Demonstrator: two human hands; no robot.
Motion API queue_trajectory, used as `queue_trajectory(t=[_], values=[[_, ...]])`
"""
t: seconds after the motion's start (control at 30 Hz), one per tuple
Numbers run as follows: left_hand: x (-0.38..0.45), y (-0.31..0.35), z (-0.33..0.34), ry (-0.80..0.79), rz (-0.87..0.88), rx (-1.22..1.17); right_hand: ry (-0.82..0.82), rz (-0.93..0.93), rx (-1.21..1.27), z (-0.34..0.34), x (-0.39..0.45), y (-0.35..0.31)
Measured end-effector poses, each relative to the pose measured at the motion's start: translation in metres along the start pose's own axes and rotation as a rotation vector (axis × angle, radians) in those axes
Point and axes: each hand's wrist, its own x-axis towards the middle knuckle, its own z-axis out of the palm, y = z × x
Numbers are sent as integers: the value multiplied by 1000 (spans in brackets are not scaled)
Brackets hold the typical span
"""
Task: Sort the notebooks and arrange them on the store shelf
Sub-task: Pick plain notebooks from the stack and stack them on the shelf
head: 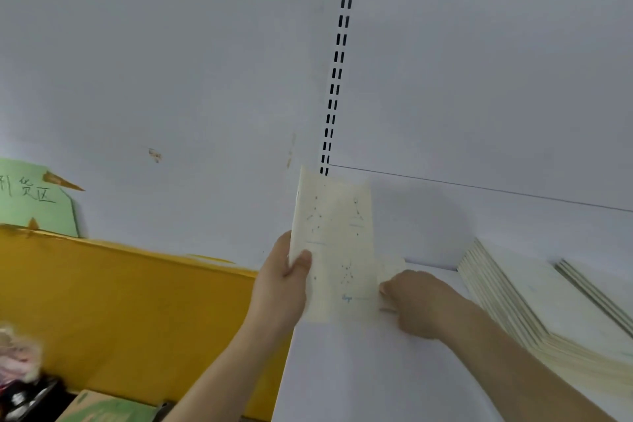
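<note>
The left hand [286, 279] gripped a cream notebook [337, 250] upright at the left end of the white shelf [359, 370], the right hand [416, 303] pinched its lower right edge, and a stack of notebooks [534, 305] lay to the right.

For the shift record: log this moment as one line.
left hand: grips cream notebook upright | right hand: pinches its lower right edge | shelf: white | stack of notebooks: lying to the right
</note>
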Motion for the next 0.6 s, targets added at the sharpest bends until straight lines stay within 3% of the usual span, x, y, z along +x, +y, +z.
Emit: queue_trajectory(t=[0.1,0.4,0.5,0.6], values=[[-2,-1,-2,20,-16,-6,46,30,-55,-1,6,-2],[5,10,-17,77,40,-1,677,455,220,-19,-27,17],[5,13,-7,15,7,-71,912,441,315,-38,-47,-13],[-3,18,18,-84,8,-128,924,345,328,-37,-54,-66]])
